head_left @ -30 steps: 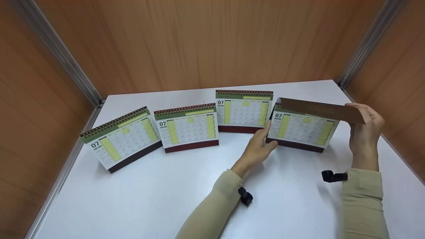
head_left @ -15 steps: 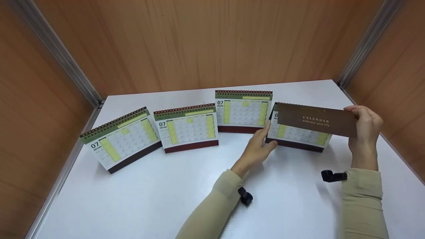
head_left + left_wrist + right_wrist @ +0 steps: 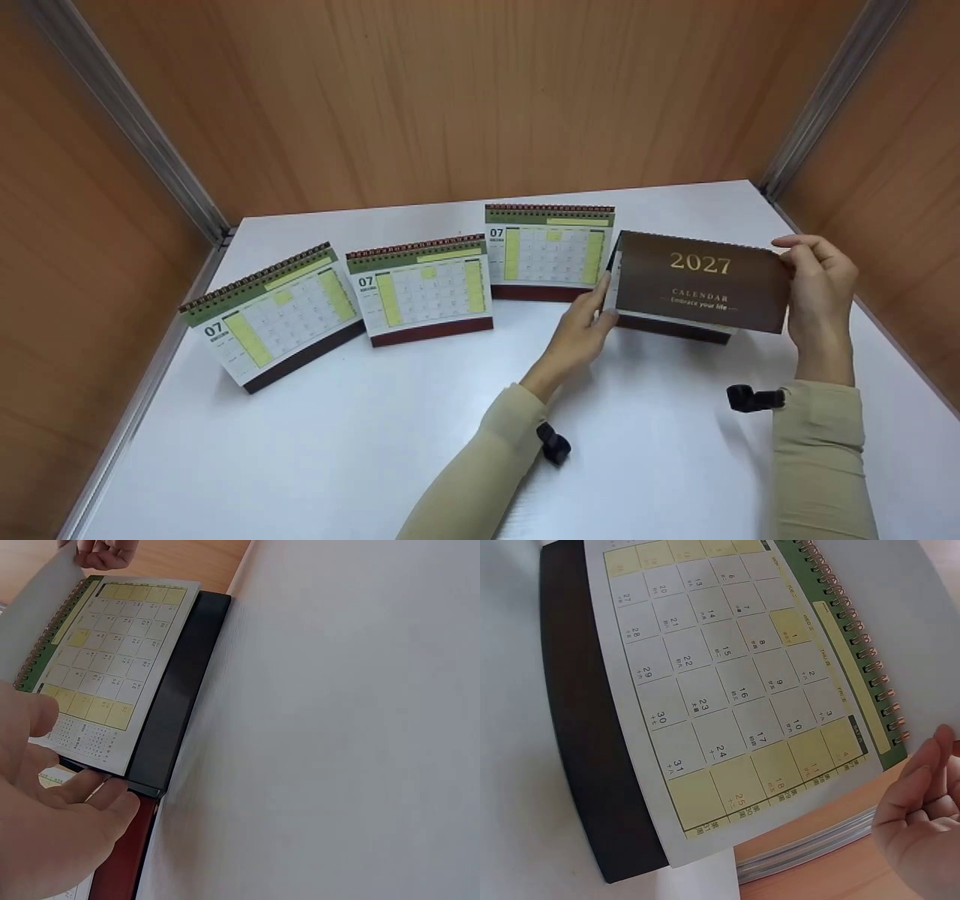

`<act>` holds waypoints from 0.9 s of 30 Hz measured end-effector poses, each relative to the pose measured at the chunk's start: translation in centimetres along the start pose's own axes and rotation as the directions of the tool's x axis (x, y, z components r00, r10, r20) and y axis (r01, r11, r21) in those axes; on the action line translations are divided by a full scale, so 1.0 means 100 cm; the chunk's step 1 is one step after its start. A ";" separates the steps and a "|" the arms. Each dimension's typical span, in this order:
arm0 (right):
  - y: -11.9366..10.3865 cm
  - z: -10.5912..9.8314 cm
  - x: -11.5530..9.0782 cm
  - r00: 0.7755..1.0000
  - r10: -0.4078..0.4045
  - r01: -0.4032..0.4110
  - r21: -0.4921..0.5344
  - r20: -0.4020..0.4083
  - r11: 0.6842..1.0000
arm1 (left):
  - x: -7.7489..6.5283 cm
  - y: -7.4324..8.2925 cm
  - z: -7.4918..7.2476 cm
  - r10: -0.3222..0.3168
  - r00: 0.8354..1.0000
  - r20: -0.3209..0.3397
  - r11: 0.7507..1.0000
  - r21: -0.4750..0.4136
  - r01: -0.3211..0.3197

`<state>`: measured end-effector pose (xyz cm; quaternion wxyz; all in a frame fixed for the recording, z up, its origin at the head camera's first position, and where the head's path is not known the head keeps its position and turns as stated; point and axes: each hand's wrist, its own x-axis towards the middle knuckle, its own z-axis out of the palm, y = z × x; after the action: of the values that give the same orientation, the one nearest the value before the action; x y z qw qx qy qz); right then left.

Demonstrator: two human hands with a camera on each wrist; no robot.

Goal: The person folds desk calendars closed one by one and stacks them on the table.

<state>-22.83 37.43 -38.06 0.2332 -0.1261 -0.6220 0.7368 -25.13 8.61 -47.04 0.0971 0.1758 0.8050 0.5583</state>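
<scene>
A desk calendar (image 3: 671, 328) with a dark base stands at the right of the table. Its brown cover (image 3: 694, 281), marked 2027, hangs at a slant in front of most of the month page. My right hand (image 3: 821, 285) pinches the cover's right edge. At the calendar's left side, my left hand (image 3: 577, 334) holds the lower corner, thumb in front and fingers along the side. In the right wrist view, the month page (image 3: 727, 682) shows beneath the wire spiral (image 3: 855, 641), with the cover's pale inner side (image 3: 900, 607) lifted off it.
A red-based calendar (image 3: 551, 251) stands just left of my left hand, almost against the held calendar. Farther left are another red-based calendar (image 3: 421, 289) and a dark-based one (image 3: 274, 315), all showing month 07. Wooden panels (image 3: 480, 97) enclose the white table (image 3: 300, 457).
My right hand has swung the brown cover down over the month page, so its 2027 front now shows. My left thumb has drawn in slightly; the other calendars stay put.
</scene>
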 end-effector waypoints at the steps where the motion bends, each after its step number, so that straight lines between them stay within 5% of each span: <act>1: 0.000 0.000 0.000 1.000 0.001 -0.001 -0.008 0.004 1.000 | 0.000 0.000 0.000 -0.006 1.000 -0.002 1.000 -0.007 0.006; 13: 0.000 -0.008 0.001 0.994 0.047 -0.021 -0.251 0.097 0.968 | -0.002 0.004 -0.002 -0.085 0.996 -0.019 0.986 -0.145 0.081; 27: 0.006 -0.015 0.004 0.985 -0.020 0.110 -0.540 0.169 0.835 | -0.001 0.001 -0.001 -0.059 0.997 -0.048 0.992 -0.111 0.053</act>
<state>-22.57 38.91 -38.86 0.1628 -0.1079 -0.8266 0.5278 -25.09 8.47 -46.92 0.1017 0.1333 0.7800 0.6029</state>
